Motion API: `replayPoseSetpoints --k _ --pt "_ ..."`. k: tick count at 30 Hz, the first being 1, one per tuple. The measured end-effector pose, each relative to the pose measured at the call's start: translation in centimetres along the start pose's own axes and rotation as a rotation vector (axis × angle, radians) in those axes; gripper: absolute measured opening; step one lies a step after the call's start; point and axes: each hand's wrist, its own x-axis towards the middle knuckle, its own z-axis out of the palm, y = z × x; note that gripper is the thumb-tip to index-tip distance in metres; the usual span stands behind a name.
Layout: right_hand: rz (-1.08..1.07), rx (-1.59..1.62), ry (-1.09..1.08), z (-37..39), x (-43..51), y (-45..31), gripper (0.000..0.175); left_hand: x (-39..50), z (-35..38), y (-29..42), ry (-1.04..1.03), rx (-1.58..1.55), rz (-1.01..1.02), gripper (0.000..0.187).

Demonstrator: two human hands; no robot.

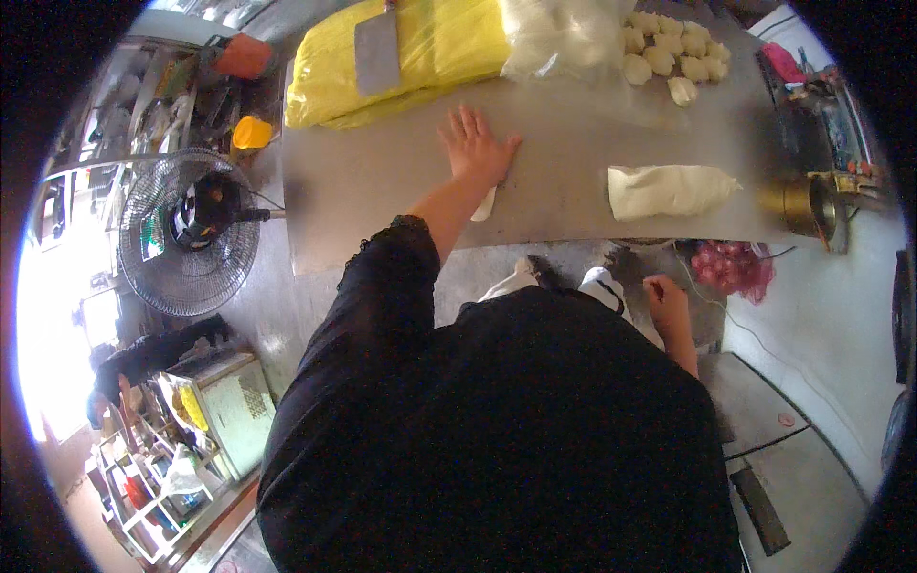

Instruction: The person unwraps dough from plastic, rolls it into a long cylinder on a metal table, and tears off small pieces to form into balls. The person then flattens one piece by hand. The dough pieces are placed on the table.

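My left hand [478, 149], palm down with its fingers spread, is over the grey worktop [372, 179]. Under its wrist shows part of a pale strip [484, 205], perhaps dough. My right hand [665, 290] hangs beside my body, below the worktop's near edge, with its fingers curled; nothing can be made out in it. A long, flattened piece of pale dough [670, 191] lies on the right part of the worktop. Several round dough pieces [670, 44] sit at the back right. A yellow plastic-wrapped bundle [444, 43] lies at the back, with a flat grey scraper-like plate [377, 54] on it.
Clear plastic [555, 43] lies between the bundle and the dough pieces. A standing fan [190, 230] is left of the worktop, near a yellow container [252, 132]. At the right end is a brass-coloured cylinder [799, 208]; a red net bag [734, 268] hangs below the edge.
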Motion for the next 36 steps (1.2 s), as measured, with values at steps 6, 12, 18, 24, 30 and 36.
replayPoseSetpoints --k 6,12,18,24,30,36 --pt "0.039 0.032 0.063 -0.9 -0.8 1.6 0.020 0.8 -3.7 -1.9 0.156 -0.409 -0.068 0.090" --pt "-0.043 -0.082 0.036 -0.6 -1.0 3.4 0.021 -7.7 -0.8 -2.1 -0.128 0.069 0.294 0.097" --pt "-0.103 0.006 -0.015 0.2 1.1 2.5 0.023 -6.0 0.5 -3.3 -0.083 -0.119 0.342 0.096" --pt "0.014 -0.043 -0.062 0.0 2.4 1.7 0.024 -4.7 -1.4 -6.4 0.440 -0.756 -0.141 0.083" --pt "-0.082 0.028 -0.084 1.1 2.1 1.7 0.022 -8.2 2.8 -3.7 0.292 -0.079 0.308 0.072" --pt "-0.074 -0.044 -0.054 1.6 1.5 1.5 0.021 -5.9 -0.6 -7.7 -0.036 -0.469 -0.239 0.058"
